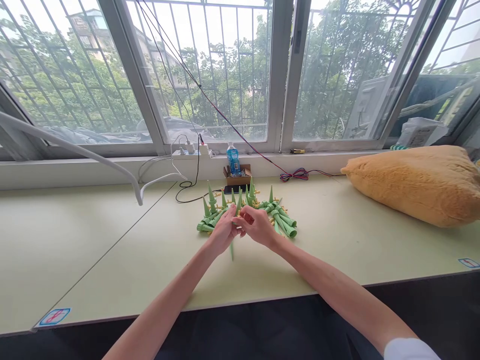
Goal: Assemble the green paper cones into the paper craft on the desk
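My left hand (222, 229) is closed around a green plastic cone spike, probably a plant watering spike (232, 251), whose thin tip points down below the fingers. Against it, my right hand (258, 226) is pinched, with a small yellow piece (239, 216) partly showing at its fingertips. The fingers cover most of where the two meet. Around both hands are several similar green spikes (212, 200) with yellow side pieces, some upright. More green spikes (287, 227) lie in a heap to the right, their wide ends facing outward.
Behind the spikes are a dark phone (235, 189) and a small cardboard box (240, 177) with a blue-labelled bottle (233, 159). A white cable (112, 160) arches over the left tabletop. Coiled wires (296, 174) and an orange plush cushion (416, 185) are at right.
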Tool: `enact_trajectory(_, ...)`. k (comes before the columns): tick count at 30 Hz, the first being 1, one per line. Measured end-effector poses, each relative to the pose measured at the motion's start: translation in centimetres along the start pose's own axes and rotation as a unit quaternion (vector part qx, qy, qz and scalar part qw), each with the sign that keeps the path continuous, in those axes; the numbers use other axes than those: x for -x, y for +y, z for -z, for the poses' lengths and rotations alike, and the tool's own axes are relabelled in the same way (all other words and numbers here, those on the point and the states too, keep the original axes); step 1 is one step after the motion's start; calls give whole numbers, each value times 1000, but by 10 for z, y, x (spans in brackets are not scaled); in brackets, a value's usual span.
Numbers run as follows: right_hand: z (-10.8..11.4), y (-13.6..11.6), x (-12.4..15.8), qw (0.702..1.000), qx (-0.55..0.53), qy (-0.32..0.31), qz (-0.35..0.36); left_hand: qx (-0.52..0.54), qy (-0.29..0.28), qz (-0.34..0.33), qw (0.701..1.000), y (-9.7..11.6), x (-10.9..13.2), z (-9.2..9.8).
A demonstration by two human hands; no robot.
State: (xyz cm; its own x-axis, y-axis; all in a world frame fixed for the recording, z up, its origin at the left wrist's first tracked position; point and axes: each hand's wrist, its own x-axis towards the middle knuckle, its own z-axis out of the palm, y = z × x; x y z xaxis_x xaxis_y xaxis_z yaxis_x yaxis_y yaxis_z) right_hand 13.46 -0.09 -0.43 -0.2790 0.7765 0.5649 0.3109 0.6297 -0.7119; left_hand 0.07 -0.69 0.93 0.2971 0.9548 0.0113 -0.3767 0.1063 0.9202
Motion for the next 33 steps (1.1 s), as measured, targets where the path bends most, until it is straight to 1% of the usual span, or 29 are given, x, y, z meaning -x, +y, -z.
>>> enact_trajectory(3, -1, 0, 0, 1000, 8, 3, -10, 2, -5, -1, 1000, -1, -1, 1)
enact_trajectory(8, -1, 1, 0, 999, 28, 14, -12, 6, 5, 6, 1000, 1, 1, -1)
enact_trajectory(11, -2, 2, -1, 999, 34, 19, -10, 8, -2, 11, 1000, 1, 1, -2)
enact_trajectory(14, -2, 2, -1, 999, 34, 27, -8, 9, -10, 8, 1000, 1, 0, -1)
enact_trajectory(21, -2, 2, -1, 999, 25, 26, -13, -1, -9, 5, 1000, 0, -1, 0)
enact_trajectory(28, -1, 8, -3, 999, 23, 46, -3, -25, 14, -23, 999, 0, -4, 3)
enact_trajectory(33, 2, 8, -5, 999, 24, 46, 5, -62, 24, -50, 997, 0, -5, 5)
